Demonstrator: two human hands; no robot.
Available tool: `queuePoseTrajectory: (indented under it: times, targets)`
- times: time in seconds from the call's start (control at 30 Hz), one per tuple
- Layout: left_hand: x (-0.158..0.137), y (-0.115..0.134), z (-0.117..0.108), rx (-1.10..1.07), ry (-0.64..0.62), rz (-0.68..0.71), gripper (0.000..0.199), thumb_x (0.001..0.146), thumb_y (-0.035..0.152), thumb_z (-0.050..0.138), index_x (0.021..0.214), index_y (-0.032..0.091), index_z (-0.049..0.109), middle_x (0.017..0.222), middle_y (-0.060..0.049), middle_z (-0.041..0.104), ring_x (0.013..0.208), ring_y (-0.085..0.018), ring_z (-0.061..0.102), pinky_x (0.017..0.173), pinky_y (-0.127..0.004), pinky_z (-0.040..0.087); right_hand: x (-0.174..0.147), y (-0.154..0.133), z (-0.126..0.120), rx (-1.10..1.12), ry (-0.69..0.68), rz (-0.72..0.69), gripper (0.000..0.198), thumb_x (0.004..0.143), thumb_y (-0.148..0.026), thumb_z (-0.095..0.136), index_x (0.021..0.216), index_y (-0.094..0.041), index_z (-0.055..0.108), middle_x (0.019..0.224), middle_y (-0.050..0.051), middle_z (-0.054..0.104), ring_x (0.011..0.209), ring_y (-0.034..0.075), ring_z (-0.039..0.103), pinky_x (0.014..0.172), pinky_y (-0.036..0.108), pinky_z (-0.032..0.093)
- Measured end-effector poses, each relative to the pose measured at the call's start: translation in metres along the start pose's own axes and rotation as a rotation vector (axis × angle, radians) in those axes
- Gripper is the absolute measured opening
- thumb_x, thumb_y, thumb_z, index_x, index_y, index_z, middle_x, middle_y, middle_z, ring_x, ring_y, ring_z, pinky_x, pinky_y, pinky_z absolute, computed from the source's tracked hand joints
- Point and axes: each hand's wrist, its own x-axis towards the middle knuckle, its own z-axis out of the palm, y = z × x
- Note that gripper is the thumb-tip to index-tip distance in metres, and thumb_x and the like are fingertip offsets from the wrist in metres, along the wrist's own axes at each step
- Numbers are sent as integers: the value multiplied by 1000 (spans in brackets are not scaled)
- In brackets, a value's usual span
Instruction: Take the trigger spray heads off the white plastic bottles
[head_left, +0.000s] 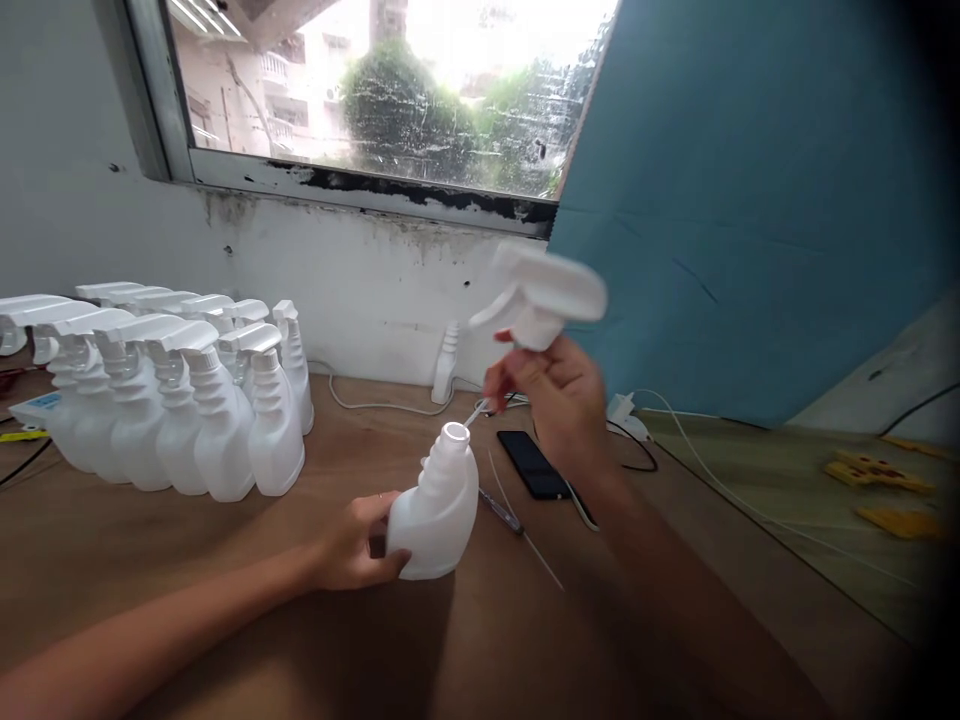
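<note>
My left hand (367, 545) is closed round the lower side of a white plastic spray bottle (442, 510), which stands on the table with its neck uncovered. Above and to the right, my right hand (551, 390) grips a white trigger spray head (559, 285), slightly blurred. A thin dip tube (475, 412) hangs from it, its lower end close to the bottle's mouth; I cannot tell whether the tip is inside. At the left stand several white spray bottles (217, 430) in rows, most with spray heads fitted.
A dark phone (532, 463) lies right of the bottle, near a screwdriver-like tool (501, 510) and a thin straw-like piece (544, 562). Another uncapped bottle (446, 365) stands by the wall among white cables. A blue sheet (750, 200) hangs at the right; yellow pieces (877, 470) lie beyond.
</note>
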Motion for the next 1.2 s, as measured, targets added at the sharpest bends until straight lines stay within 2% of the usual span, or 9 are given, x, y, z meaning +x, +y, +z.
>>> queuePoseTrajectory:
  times: [0.1, 0.2, 0.3, 0.43, 0.63, 0.83, 0.93, 1.07, 1.2]
  targets:
    - [0, 1, -1, -1, 1, -1, 40, 78, 34, 61, 111, 13, 56, 98, -10, 65, 89, -23, 61, 82, -32, 52, -22, 13, 11, -1, -85, 142, 20, 89, -30, 59, 105, -19, 56, 71, 1, 65, 67, 13, 61, 67, 30, 50]
    - [1, 1, -2, 4, -12, 2, 40, 78, 33, 61, 113, 13, 56, 100, -10, 64, 89, -22, 60, 82, -31, 52, -30, 16, 12, 30, -101, 173, 23, 85, -31, 63, 104, -21, 57, 89, 3, 66, 85, 16, 62, 79, 33, 50]
    - [2, 1, -2, 16, -28, 6, 37, 78, 31, 61, 109, 12, 57, 99, -10, 64, 87, -22, 60, 80, -30, 51, -27, 13, 10, 91, -232, 247, 27, 77, -32, 70, 99, -19, 61, 101, 7, 65, 97, 20, 60, 83, 35, 50]
    - [0, 1, 0, 0, -38, -19, 39, 78, 31, 62, 112, 13, 56, 98, -9, 64, 82, -20, 60, 73, -28, 52, -24, 15, 11, 335, -463, 378, 36, 76, -30, 69, 108, -18, 58, 100, 8, 66, 94, 21, 63, 79, 34, 52]
    - [3, 5, -10, 35, -68, -21, 47, 79, 36, 64, 121, 18, 54, 104, -8, 65, 88, -22, 62, 80, -32, 52, -37, 36, 15, 332, -347, 360, 30, 83, -34, 66, 108, -19, 57, 90, 5, 67, 84, 17, 64, 69, 28, 52]
    - [46, 55, -42, -110, 289, 205, 63, 84, 61, 50, 135, 24, 42, 130, -14, 53, 111, -27, 56, 91, -39, 50, -44, 47, 22, 395, -223, 345, 31, 84, -37, 66, 108, -18, 59, 95, 7, 67, 85, 19, 65, 69, 30, 54]
    - [72, 92, -50, -188, 337, 215, 69, 81, 58, 59, 139, 26, 38, 130, -13, 56, 91, -20, 63, 78, -33, 55, -46, 46, 27, 412, -180, 327, 32, 83, -37, 66, 108, -19, 58, 93, 6, 67, 82, 18, 66, 67, 29, 55]
    - [89, 116, -47, -252, 352, 173, 23, 90, 37, 56, 104, 19, 63, 110, -9, 69, 45, -4, 50, 43, -19, 46, -50, 45, 27, 449, -210, 300, 31, 84, -36, 65, 107, -18, 57, 92, 7, 67, 79, 19, 66, 68, 31, 55]
    - [88, 115, -44, -296, 341, 192, 19, 91, 33, 55, 94, 16, 64, 107, -9, 71, 41, -3, 49, 42, -19, 46, -50, 46, 24, 441, -280, 317, 32, 83, -42, 63, 97, -13, 61, 89, 11, 67, 84, 23, 66, 70, 35, 56]
